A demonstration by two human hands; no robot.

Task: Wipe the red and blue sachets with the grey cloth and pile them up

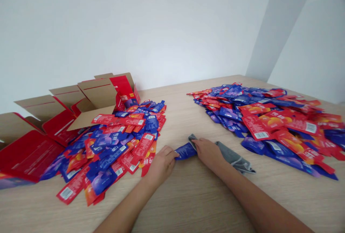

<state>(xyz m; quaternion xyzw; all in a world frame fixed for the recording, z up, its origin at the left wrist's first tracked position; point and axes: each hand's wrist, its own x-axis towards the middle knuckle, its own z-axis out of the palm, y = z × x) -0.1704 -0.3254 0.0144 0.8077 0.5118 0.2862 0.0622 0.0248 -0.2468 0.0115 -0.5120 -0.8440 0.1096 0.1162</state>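
Note:
A blue sachet (185, 151) lies between my hands in the middle of the table. My left hand (164, 161) pinches its left end. My right hand (207, 150) is closed on a grey cloth (231, 155), part of which it presses against the sachet's right end. The rest of the cloth trails out to the right behind my wrist. Close to my left hand spreads a pile of red and blue sachets (115, 145). A second, larger pile of red and blue sachets (269, 114) lies beyond my right hand.
Several open red cardboard boxes (60, 127) stand in a row at the left, their brown flaps raised, behind the left pile. Everything rests on a light wooden table (178, 107). A white wall (167, 28) rises at its back edge.

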